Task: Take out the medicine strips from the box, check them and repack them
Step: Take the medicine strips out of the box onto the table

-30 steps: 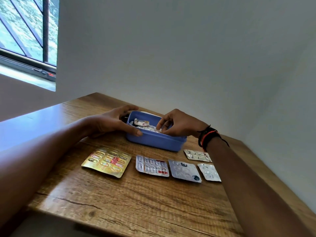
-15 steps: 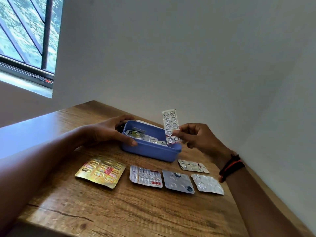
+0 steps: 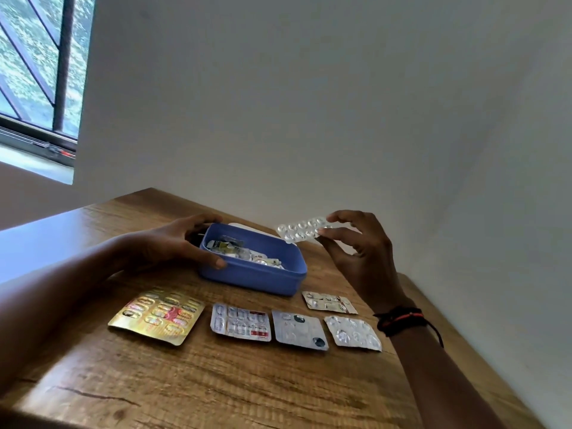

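Note:
A blue plastic box (image 3: 247, 275) stands on the wooden table with several medicine strips (image 3: 244, 250) inside. My left hand (image 3: 173, 243) grips the box's left end, thumb on the front wall. My right hand (image 3: 360, 252) is raised to the right of the box and pinches a silver blister strip (image 3: 301, 230), held roughly level above the box's far right corner. On the table in front of the box lie a gold strip (image 3: 158, 315), a white and red strip (image 3: 241, 322), a silver strip with dark spots (image 3: 299, 329), and two more silver strips (image 3: 353, 332) (image 3: 328, 302).
The wooden table (image 3: 232, 385) fills the lower view, with its near edge at the bottom left. A white wall runs close behind the box and along the right. A window (image 3: 34, 66) with bars is at the upper left.
My right hand took a silver strip out of the box, lifted it upright, then turned it roughly level and carried it right. The left hand stayed on the box.

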